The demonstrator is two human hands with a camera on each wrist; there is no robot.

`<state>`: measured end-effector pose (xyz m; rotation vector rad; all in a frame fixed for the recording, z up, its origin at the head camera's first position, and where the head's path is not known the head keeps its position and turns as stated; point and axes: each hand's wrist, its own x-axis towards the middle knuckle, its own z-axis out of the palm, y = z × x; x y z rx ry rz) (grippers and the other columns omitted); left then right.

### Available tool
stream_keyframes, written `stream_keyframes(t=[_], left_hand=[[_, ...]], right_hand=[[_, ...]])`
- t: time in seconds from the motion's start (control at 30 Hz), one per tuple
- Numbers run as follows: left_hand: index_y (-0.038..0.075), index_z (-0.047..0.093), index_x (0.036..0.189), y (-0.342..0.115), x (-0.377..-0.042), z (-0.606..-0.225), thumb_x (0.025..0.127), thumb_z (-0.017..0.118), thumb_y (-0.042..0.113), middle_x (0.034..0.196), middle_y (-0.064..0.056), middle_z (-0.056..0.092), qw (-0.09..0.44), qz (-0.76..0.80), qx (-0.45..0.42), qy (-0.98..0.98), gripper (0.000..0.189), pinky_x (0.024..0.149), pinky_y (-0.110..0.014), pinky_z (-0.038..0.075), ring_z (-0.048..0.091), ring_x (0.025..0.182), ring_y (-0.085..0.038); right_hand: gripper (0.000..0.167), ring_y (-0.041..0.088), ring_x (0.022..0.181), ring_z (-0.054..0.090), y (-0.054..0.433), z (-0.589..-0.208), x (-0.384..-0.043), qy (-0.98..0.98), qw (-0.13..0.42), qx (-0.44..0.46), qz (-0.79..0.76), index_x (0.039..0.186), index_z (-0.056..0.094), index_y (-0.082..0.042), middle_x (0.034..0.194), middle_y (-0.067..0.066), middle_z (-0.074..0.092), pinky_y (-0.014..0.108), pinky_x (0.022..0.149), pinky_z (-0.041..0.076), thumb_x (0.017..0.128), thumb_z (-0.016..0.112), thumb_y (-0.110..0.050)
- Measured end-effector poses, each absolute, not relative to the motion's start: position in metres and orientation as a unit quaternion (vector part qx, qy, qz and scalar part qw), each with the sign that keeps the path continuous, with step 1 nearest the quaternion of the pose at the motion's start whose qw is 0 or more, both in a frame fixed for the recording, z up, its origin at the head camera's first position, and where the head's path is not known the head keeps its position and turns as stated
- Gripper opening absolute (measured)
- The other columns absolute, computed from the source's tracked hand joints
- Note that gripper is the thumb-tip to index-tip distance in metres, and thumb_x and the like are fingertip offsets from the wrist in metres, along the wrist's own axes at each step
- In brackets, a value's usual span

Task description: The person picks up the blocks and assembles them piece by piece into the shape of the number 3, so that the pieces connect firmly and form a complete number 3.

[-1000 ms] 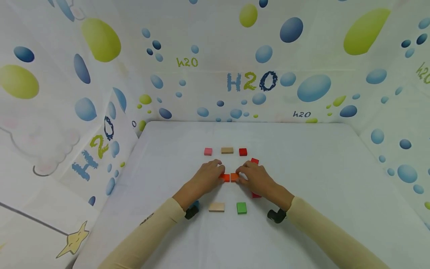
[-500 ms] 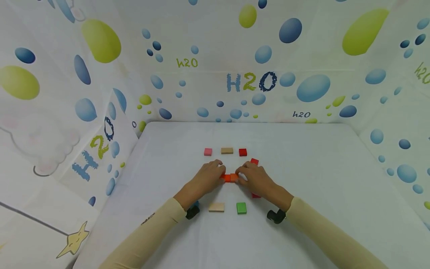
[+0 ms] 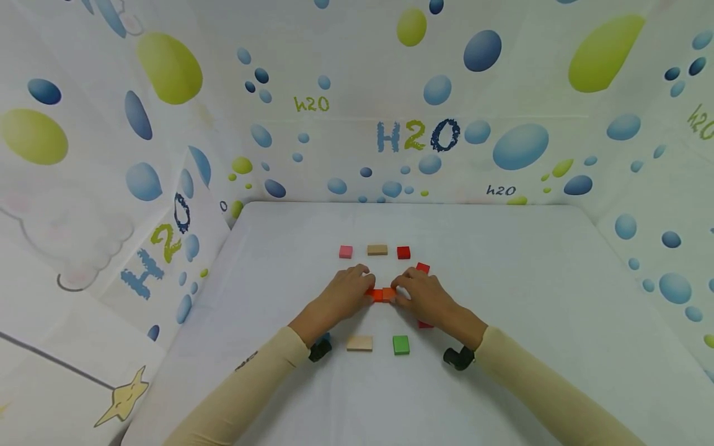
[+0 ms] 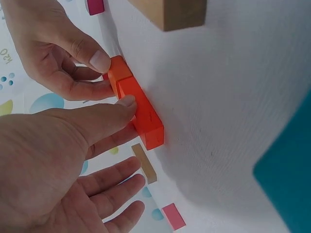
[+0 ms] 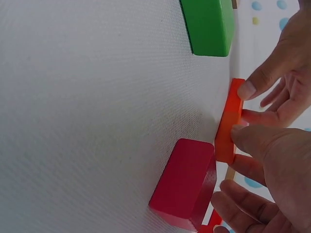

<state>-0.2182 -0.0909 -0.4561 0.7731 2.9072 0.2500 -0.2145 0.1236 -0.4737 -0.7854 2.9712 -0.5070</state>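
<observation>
The left hand (image 3: pixel 348 290) has its thumb and forefinger pinched on a red-orange block (image 3: pixel 377 295), a little below the middle of the head view. Right against it, end touching end, sits an orange block (image 3: pixel 388 295), which the right hand (image 3: pixel 426 297) pinches the same way; I can see each hand's other fingers curving loosely away in the wrist views. Above them on the white-covered bench (image 3: pixel 502 248) is a row: a pink block (image 3: pixel 346 252), a tan block (image 3: pixel 377 249), a red block (image 3: pixel 403 253). Below the hands lie a pale wooden block (image 3: pixel 359 344) and, to its right, a green block (image 3: pixel 401 345). A crimson block (image 5: pixel 184 179) fills the lower middle of the right wrist view; a teal block (image 4: pixel 291 170) shows at the left wrist view's right edge.
</observation>
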Motion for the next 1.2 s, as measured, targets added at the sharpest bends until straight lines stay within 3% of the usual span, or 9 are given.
stream_keyframes(t=[0.5,0.87,1.2], left_hand=[[0.015,0.072,0.123,-0.089,-0.224,-0.457,0.096,0.080,0.026,0.140,-0.012,0.062,0.080,0.082,0.247,0.962,0.030,0.113,-0.049,0.047,0.059,0.126,-0.030],[0.014,0.071,0.122,-0.090,-0.223,-0.455,0.097,0.079,0.027,0.141,-0.013,0.062,0.088,0.084,0.245,0.962,0.029,0.114,-0.049,0.046,0.058,0.128,-0.030],[0.014,0.071,0.121,-0.090,-0.222,-0.454,0.097,0.079,0.027,0.139,-0.013,0.063,0.090,0.080,0.242,0.963,0.028,0.113,-0.048,0.047,0.059,0.125,-0.030]], right_hand=[[0.037,0.028,0.116,0.063,0.138,-0.466,-0.224,0.955,0.018,-0.220,-0.198,0.130,0.070,-0.013,0.127,0.010,0.064,0.054,0.099,0.054,0.099,0.076,-0.032],[0.038,0.036,0.119,0.062,0.162,-0.456,-0.250,0.963,-0.011,-0.167,-0.212,0.130,0.071,-0.008,0.129,0.018,0.064,0.058,0.099,0.052,0.099,0.075,-0.030],[0.037,0.037,0.117,0.063,0.177,-0.467,-0.258,0.970,0.006,-0.134,-0.201,0.129,0.071,-0.007,0.126,0.020,0.064,0.059,0.098,0.052,0.099,0.075,-0.028]])
